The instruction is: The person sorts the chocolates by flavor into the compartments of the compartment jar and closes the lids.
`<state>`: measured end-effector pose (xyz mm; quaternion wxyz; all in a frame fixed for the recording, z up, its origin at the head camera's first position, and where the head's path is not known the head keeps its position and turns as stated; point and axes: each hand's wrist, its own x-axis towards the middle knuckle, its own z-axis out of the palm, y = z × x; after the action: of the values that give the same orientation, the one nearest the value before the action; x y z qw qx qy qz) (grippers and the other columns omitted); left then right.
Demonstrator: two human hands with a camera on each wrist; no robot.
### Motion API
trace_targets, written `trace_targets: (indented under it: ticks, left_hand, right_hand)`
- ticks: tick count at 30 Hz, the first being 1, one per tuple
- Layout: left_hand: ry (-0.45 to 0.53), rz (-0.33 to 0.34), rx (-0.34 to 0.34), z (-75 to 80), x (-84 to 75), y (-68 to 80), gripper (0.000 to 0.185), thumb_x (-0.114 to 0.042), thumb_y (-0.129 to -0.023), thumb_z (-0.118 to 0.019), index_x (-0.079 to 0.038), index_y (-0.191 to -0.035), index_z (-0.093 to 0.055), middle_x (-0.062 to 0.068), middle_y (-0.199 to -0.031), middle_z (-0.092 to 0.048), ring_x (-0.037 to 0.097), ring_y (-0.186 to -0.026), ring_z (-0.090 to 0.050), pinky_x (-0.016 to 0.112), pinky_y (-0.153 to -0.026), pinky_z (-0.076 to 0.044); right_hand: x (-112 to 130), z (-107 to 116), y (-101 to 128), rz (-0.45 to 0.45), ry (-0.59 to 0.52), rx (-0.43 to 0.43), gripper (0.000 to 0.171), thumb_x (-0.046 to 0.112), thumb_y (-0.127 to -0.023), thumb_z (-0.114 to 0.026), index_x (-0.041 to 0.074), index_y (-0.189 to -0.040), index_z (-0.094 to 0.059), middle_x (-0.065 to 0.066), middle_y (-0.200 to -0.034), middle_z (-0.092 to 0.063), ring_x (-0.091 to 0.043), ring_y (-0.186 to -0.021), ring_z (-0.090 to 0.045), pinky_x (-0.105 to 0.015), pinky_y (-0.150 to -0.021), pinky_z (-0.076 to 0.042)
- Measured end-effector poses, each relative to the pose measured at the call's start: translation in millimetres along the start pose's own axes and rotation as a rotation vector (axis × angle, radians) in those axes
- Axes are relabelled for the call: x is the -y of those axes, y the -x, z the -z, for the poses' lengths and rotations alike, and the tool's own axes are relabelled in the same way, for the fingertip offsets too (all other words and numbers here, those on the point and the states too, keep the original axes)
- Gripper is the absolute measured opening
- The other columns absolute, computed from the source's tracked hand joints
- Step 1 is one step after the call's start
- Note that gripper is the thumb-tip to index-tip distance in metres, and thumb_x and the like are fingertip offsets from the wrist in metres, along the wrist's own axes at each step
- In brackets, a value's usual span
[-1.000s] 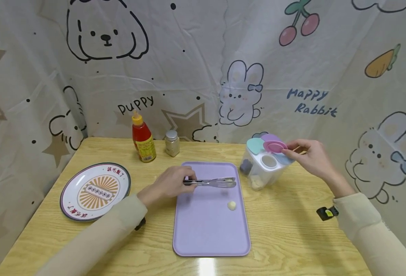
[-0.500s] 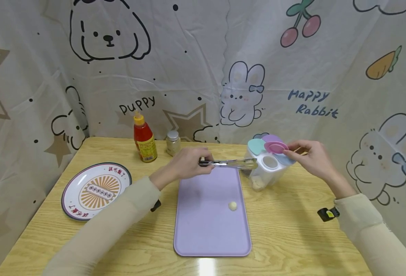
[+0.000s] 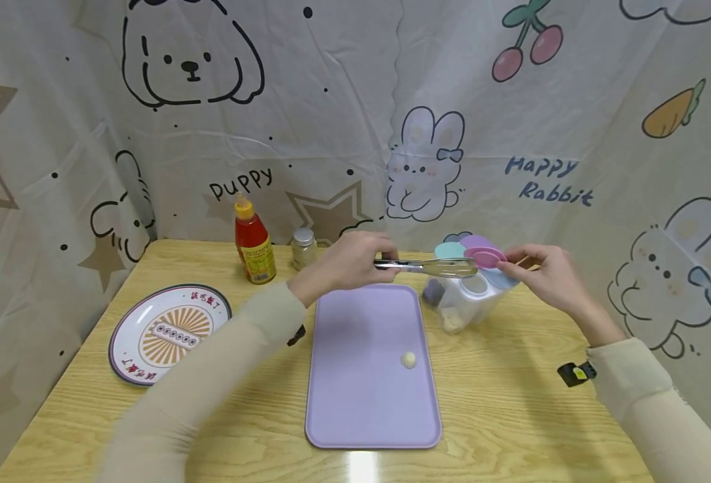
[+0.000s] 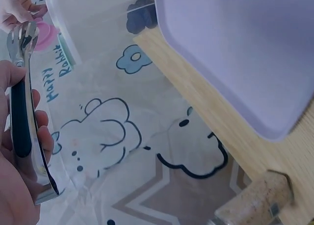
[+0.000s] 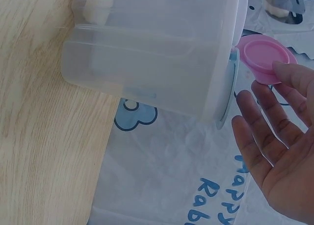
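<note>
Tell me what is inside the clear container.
In the container, whitish lumps lie at the bottom of the open compartment under the raised pink lid, and something dark fills another. The remaining compartments stay hidden under closed lids.

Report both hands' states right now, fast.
Left hand: grips metal tongs, tips raised over the clear compartment container.
Right hand: fingertips hold the container's pink flip lid open.
</note>
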<state>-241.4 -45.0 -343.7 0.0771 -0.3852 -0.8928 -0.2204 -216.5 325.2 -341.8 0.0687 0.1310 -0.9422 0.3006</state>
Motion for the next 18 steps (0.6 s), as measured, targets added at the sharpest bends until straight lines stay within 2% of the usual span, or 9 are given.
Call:
trace_targets:
  ticks: [8,18]
  left_hand:
    - [-0.014,-0.007,0.032,-13.9,-4.7,-15.0,0.011,-0.025,-0.096,-0.073,-0.016,-0.101,-0.076,-0.002,-0.101,-0.075,0.012,-0.084,-0.06,0.026,-0.074,-0.049]
    - [-0.013,0.006,0.056,-21.3,-7.4,-19.6,0.011,-0.026,-0.096,-0.073,-0.016,-0.101,-0.076,-0.002,-0.101,-0.074,0.012,-0.084,-0.061,0.026,-0.074,-0.049]
  right_hand:
    - [3,1,-1,-0.015,0.006,0.009,0.028,0.028,-0.1,-0.073,0.004,-0.116,-0.076,-0.018,-0.111,-0.076,0.001,-0.085,-0.059,-0.019,-0.069,-0.052]
    - [3,1,0,-0.025,0.021,0.003,0.028,0.029,-0.1,-0.073,0.005,-0.115,-0.076,-0.017,-0.111,-0.076,0.001,-0.086,-0.058,-0.018,-0.07,-0.051]
